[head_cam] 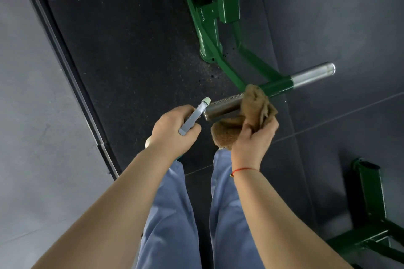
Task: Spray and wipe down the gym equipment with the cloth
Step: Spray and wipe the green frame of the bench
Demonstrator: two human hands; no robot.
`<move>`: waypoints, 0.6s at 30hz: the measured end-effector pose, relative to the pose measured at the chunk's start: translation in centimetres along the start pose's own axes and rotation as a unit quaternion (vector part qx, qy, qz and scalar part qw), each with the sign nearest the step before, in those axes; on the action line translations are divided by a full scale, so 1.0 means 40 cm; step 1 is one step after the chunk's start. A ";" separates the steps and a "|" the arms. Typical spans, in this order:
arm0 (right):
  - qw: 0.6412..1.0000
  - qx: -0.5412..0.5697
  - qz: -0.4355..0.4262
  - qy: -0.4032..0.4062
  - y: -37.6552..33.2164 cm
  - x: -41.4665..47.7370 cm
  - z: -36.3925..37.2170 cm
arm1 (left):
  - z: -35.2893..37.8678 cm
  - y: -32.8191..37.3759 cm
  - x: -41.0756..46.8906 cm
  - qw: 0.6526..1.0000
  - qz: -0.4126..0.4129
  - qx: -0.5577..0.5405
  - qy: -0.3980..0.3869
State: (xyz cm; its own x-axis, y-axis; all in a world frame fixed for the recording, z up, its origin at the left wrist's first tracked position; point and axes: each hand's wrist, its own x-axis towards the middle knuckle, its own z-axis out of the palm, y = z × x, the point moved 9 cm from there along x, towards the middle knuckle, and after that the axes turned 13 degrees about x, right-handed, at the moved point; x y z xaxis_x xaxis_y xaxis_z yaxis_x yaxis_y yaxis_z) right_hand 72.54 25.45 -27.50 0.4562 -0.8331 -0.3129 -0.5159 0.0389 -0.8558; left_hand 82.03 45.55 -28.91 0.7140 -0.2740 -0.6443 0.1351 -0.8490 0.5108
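Observation:
A green gym machine frame [209,17] stands ahead with a horizontal bar: a knurled steel handle [225,106] near me and a smooth steel peg [314,75] on the far side of a green sleeve. My right hand [253,140] grips a brown cloth [255,105] that is wrapped over the knurled handle. My left hand [175,131] holds a spray bottle by its grey-blue head [193,117], its pale nozzle pointing at the handle's end. The bottle's body is mostly hidden under my hand.
Dark rubber floor tiles [131,50] lie under the machine, speckled with droplets near the frame's foot. A grey wall or panel with a metal track [72,76] runs along the left. Another green frame part [371,214] stands at lower right. My blue-trousered legs are below.

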 end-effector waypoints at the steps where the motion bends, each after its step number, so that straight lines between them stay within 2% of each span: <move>1: 0.998 0.033 0.022 0.056 0.007 0.020 -0.029 | 0.001 0.004 0.003 1.000 -0.001 -0.007 0.009; 3: 0.985 0.087 0.063 0.135 0.031 0.071 -0.067 | 0.002 0.015 0.008 0.999 -0.003 -0.024 0.025; 6: 0.969 0.122 0.130 0.172 0.058 0.137 -0.063 | 0.012 0.042 0.017 0.998 0.006 -0.051 0.024; 11: 0.960 0.158 0.174 0.150 0.096 0.073 -0.001 | 0.040 0.059 0.043 0.999 -0.009 -0.032 -0.022; 15: 0.932 0.203 0.283 0.100 0.183 -0.047 0.077 | 0.042 0.065 0.054 0.998 -0.047 -0.020 -0.042; 18: 0.917 0.215 0.325 0.090 0.215 -0.046 0.092 | 0.034 0.058 0.063 0.995 -0.071 -0.015 -0.068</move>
State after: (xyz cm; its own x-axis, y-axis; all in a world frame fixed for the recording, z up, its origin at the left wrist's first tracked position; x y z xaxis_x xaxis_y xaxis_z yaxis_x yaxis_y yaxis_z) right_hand 69.96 29.35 -35.79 0.0071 -0.6327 -0.7744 -0.2851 0.7410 -0.6080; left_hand 83.20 42.29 -30.11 0.5862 -0.2131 -0.7816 0.2501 -0.8700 0.4248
